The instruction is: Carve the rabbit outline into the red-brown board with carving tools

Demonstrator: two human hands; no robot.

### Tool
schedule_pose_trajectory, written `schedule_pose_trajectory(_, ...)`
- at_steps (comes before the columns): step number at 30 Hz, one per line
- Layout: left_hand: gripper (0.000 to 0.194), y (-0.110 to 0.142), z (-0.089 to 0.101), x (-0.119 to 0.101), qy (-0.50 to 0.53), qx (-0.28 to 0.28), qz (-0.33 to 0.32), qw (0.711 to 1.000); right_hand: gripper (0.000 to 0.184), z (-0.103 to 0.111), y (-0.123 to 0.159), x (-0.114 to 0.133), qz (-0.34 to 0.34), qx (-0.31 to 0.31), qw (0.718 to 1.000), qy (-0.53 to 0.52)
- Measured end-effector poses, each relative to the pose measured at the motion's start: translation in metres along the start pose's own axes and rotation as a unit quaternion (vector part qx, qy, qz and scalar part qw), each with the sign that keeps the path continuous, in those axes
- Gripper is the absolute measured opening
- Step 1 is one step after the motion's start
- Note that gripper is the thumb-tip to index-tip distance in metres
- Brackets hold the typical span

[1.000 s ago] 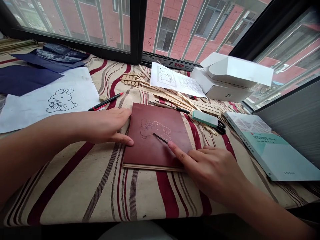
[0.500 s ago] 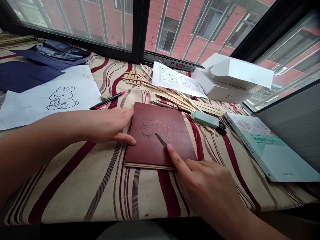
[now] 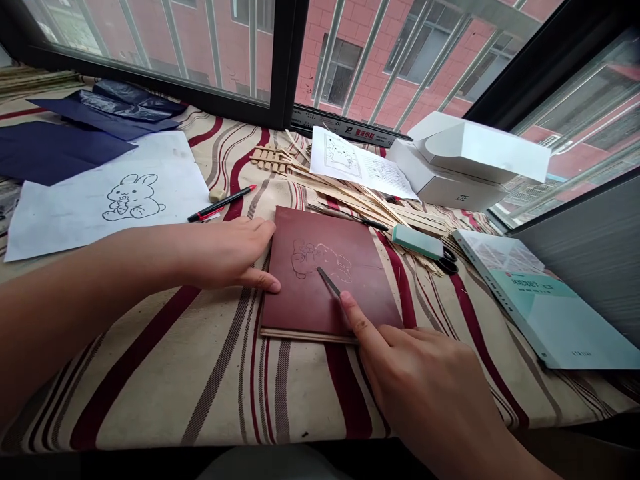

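A dark red board [image 3: 310, 307] with a pale wooden edge lies on a striped cloth, with a scratched rabbit outline [image 3: 320, 261] on its surface. My left hand [image 3: 225, 255] rests flat against the board's left edge, its thumb on the surface and holding nothing. My right hand [image 3: 425, 380] lies at the lower right corner, its index finger pressed along a narrow dark carving tool [image 3: 329, 282]. The tool's tip points at the outline. My fingers hide the tool's lower end.
Thin wooden strips [image 3: 350, 193] and a printed sheet [image 3: 360, 163] lie behind the board. Left are a rabbit drawing [image 3: 100, 213], dark carbon paper [image 3: 60, 143] and a pen [image 3: 220, 204]. Right are a green block [image 3: 417, 241], scissors [image 3: 449, 261], a white box [image 3: 450, 180] and a book [image 3: 545, 300].
The whole view has drifted, so the board and surrounding items sit a little further right. Both hands keep about the same places on the board.
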State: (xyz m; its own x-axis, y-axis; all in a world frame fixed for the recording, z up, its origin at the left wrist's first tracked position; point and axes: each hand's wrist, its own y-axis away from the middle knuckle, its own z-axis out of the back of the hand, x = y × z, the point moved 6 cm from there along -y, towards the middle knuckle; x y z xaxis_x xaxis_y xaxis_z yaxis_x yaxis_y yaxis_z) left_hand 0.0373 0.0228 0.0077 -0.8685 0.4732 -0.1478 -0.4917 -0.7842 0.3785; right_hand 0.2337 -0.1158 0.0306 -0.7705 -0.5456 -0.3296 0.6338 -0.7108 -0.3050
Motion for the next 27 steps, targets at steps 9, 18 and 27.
schedule_pose_trajectory(9, 0.063, -0.001, -0.002, 0.001, -0.004, -0.013, -0.020, 1.000, 0.069, 0.005, -0.006, 0.008, -0.009, 0.021, 1.000, 0.015)
schedule_pose_trajectory(18, 0.069, -0.005, -0.006, 0.008, -0.014, -0.038, -0.035, 0.999, 0.067, 0.008, -0.007, 0.017, -0.053, -0.009, 0.998, 0.010)
schedule_pose_trajectory(27, 0.061, 0.001, 0.000, -0.001, -0.020, -0.013, -0.031, 0.999, 0.070, 0.007, -0.012, 0.013, -0.040, -0.003, 0.999, 0.014)
